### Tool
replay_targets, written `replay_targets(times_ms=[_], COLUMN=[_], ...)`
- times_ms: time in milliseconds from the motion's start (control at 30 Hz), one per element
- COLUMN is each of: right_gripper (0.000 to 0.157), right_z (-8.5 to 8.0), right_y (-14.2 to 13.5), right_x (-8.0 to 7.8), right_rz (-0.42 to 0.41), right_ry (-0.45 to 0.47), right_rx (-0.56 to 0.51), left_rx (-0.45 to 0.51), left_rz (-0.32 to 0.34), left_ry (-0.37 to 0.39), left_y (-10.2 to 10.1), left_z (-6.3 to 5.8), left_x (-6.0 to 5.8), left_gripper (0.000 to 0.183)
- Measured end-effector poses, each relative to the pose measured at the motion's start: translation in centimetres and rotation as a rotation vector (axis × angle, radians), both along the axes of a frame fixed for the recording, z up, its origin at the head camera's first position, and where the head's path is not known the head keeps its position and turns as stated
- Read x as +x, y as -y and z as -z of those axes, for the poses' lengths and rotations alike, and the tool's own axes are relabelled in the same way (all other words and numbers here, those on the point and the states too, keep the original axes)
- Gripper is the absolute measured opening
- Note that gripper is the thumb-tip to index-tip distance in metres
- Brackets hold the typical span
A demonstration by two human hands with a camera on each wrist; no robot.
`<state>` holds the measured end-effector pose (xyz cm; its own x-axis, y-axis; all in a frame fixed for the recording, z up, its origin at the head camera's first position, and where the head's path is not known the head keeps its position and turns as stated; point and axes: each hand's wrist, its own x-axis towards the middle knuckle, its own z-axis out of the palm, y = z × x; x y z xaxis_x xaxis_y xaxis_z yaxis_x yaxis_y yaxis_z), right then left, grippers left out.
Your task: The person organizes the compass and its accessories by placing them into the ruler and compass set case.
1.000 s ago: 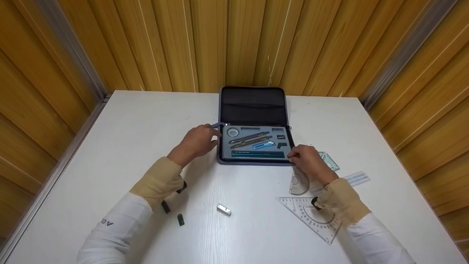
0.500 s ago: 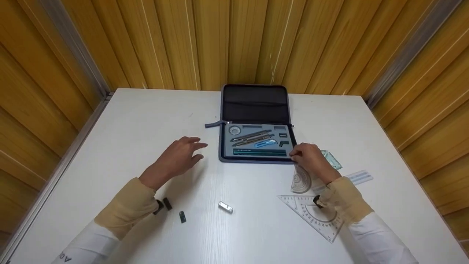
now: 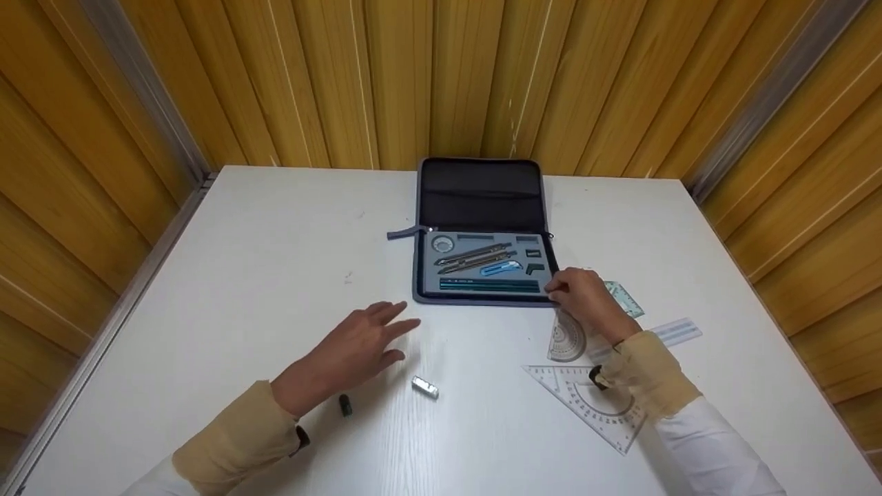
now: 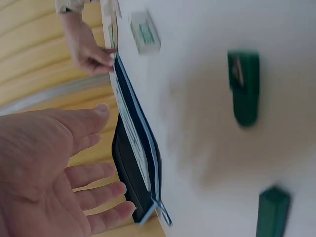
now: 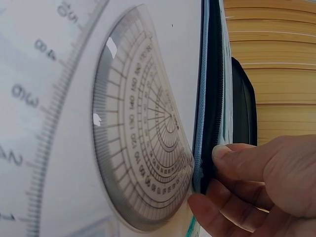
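An unzipped drawing-set case [image 3: 482,303] lies with its lid raised, holding compasses [image 3: 475,259], a light blue craft knife [image 3: 501,268] and green pencils [image 3: 489,285]. My right hand [image 3: 582,300] pinches the case's near right corner between thumb and fingers. Spread-fingered, my left hand [image 3: 355,348] hovers over the table in front of the case, touching nothing. Close to it are a white eraser [image 3: 425,387] and a small dark green piece with a rounded end [image 4: 244,89]. A second green piece [image 4: 273,212] shows in the left wrist view; the left hand hides it from the head view.
Under and beside the right forearm lie a clear protractor [image 3: 566,339], a set square [image 3: 592,403], a ruler [image 3: 675,332] and a greenish template [image 3: 623,298]. The zip strap [image 3: 402,234] sticks out left of the case. Wooden panels stand behind the table [image 3: 289,227].
My left hand has left the case's left edge, drawn back toward me, then shifted right toward the eraser. The right hand stays at the case corner.
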<state>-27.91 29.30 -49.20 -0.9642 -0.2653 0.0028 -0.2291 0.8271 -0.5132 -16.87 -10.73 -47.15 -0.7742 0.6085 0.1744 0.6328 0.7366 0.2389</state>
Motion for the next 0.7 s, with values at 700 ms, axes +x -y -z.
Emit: replay_targets(times_ms=[700], right_gripper=[0.011], right_z=[0.2], right_y=[-0.3], right_x=[0.1], right_rz=[-0.051], right_ry=[-0.053], right_rx=[-0.032], left_rx=[-0.199], left_rz=[0.230], left_ry=[-0.075], left_y=[-3.3], left_z=[2.8], left_x=[3.7], left_gripper=[0.050])
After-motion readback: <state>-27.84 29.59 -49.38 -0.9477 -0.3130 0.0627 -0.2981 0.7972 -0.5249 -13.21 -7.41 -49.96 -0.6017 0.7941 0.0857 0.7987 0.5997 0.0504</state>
